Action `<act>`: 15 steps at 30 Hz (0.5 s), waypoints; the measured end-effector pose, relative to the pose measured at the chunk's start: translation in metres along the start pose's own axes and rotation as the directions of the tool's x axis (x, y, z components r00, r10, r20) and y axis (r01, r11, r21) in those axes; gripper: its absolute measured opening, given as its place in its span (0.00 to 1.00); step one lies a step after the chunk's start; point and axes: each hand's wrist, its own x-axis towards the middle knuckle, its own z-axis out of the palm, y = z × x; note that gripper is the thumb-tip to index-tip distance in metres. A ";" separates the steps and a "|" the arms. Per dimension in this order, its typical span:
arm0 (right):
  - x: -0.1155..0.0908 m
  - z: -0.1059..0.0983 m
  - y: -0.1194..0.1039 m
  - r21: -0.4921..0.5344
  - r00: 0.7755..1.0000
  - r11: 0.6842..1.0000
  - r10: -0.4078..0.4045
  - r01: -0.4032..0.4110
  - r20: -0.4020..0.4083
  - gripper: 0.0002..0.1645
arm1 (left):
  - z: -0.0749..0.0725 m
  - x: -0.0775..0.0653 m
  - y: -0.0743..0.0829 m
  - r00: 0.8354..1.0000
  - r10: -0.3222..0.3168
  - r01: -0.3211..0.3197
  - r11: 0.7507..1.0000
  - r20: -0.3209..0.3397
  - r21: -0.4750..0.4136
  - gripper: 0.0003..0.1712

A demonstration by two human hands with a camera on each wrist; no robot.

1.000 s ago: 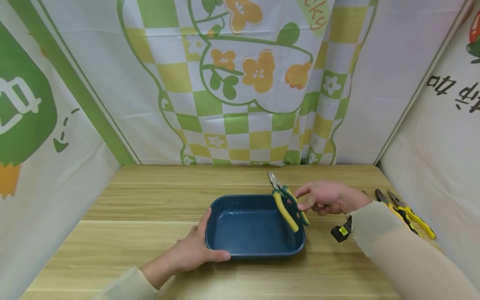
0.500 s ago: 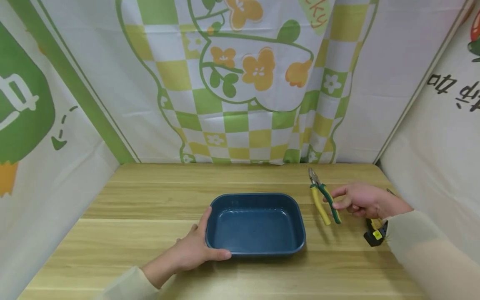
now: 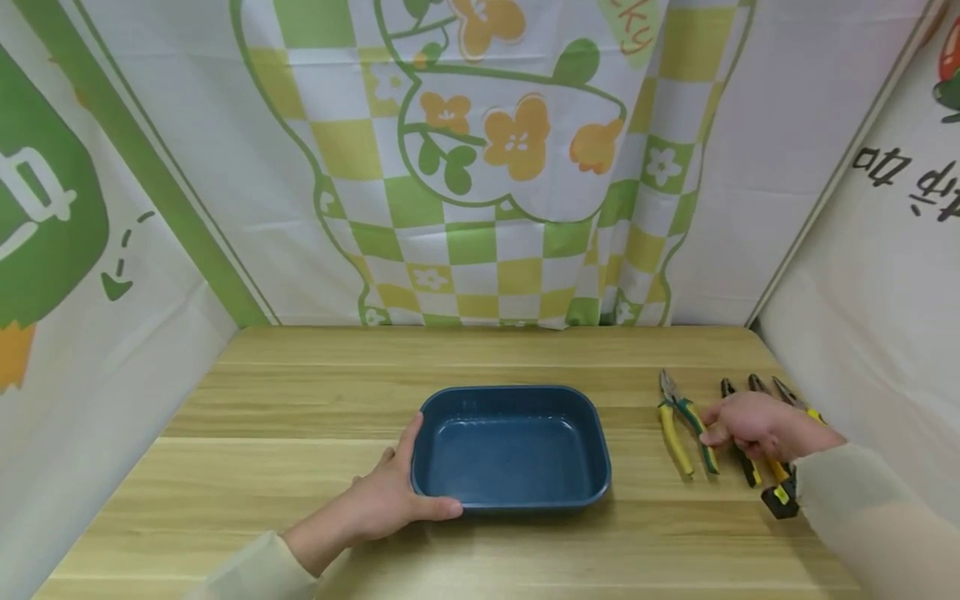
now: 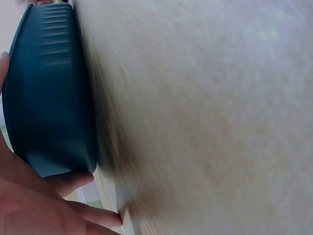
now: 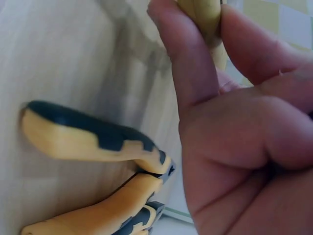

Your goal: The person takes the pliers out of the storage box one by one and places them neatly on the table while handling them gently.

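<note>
A deep blue rectangular dish (image 3: pixel 510 467) stands on the wooden table in the head view. My left hand (image 3: pixel 386 496) grips its left end, thumb along the front rim and fingers against the side wall; the dish's outer wall (image 4: pixel 49 93) fills the left of the left wrist view. Right of the dish, combination pliers (image 3: pixel 672 433) with spread yellow-and-green handles point away from me. Between thumb and finger, my right hand (image 3: pixel 757 423) pinches their right handle. That yellow handle (image 5: pixel 200 14) shows at the top of the right wrist view. Whether the pliers touch the table I cannot tell.
More pliers with yellow-and-black handles (image 3: pixel 752 471) lie at the table's right side, partly hidden by my right hand and sleeve. Their handles (image 5: pixel 73 137) lie close below that hand in the right wrist view. A patterned curtain (image 3: pixel 480 250) hangs behind the table.
My right hand has carried the combination pliers from above the dish's right edge rightward, then down and nearer to me, beside the other pliers. My left hand and the dish have stayed put.
</note>
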 end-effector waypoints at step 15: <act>-0.001 0.006 -0.005 -0.156 0.999 0.987 -0.044 0.039 -0.025 0.23 | 0.000 0.001 0.000 1.000 -0.008 0.008 1.000 0.016 -0.022 0.79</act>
